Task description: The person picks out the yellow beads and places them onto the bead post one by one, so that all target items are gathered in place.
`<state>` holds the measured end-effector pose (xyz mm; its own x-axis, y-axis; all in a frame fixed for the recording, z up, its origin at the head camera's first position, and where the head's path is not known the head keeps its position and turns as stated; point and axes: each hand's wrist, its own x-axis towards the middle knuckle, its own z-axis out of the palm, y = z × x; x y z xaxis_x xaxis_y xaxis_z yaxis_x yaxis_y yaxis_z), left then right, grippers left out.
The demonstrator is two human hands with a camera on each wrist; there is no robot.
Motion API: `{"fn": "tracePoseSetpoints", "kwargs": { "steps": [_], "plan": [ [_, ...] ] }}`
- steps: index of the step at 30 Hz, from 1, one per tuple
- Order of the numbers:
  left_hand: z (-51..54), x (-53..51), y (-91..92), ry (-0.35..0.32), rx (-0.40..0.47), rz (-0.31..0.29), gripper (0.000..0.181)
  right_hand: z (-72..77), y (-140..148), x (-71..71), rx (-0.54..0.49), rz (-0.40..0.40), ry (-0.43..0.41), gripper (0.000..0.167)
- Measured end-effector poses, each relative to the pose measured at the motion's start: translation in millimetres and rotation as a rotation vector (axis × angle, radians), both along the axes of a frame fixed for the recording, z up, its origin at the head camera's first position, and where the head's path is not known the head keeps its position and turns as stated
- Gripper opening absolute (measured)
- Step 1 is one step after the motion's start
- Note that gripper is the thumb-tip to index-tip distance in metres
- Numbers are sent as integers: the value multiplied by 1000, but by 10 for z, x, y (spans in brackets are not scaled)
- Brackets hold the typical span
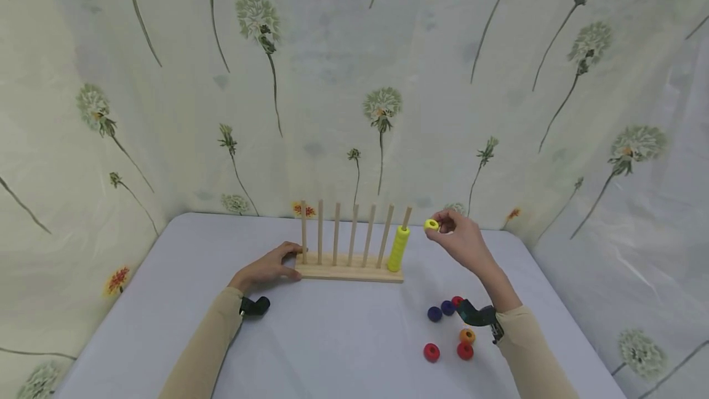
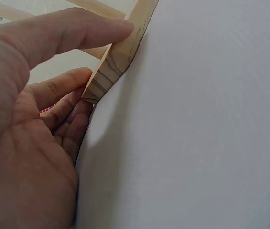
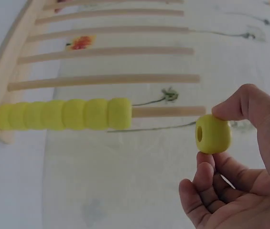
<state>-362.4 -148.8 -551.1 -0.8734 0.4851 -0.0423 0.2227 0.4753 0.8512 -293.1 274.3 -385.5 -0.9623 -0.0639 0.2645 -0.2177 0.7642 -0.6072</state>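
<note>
A wooden peg rack [image 1: 349, 273] with several upright pegs stands on the table. Its rightmost peg carries a stack of yellow beads [image 1: 398, 250], and the peg's top sticks out above them. My left hand [image 1: 271, 263] grips the left end of the rack's base, thumb on the front face and fingers at the back. Between thumb and fingertips, my right hand [image 1: 464, 242] pinches a single yellow bead [image 3: 215, 135]. That bead is just right of the loaded peg's tip, and its hole faces the peg in the right wrist view.
Loose beads lie at the right front, below my right forearm: blue beads [image 1: 434, 313], red beads [image 1: 431, 352] and an orange bead [image 1: 468, 336]. A wrist camera [image 1: 477, 313] partly covers one red bead. Behind the white table [image 1: 332, 343] hangs a flower-patterned curtain [image 1: 332, 79].
</note>
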Motion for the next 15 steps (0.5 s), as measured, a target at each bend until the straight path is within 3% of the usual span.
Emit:
{"fn": "tracePoseSetpoints", "kwargs": {
  "steps": [8,15],
  "plan": [
    [-17,7,-6,2,14,-12,68,245,-162,-187,-7,53,3,35],
    [0,20,-13,-5,5,-8,69,323,-292,-276,8,53,-8,35]
  ]
}}
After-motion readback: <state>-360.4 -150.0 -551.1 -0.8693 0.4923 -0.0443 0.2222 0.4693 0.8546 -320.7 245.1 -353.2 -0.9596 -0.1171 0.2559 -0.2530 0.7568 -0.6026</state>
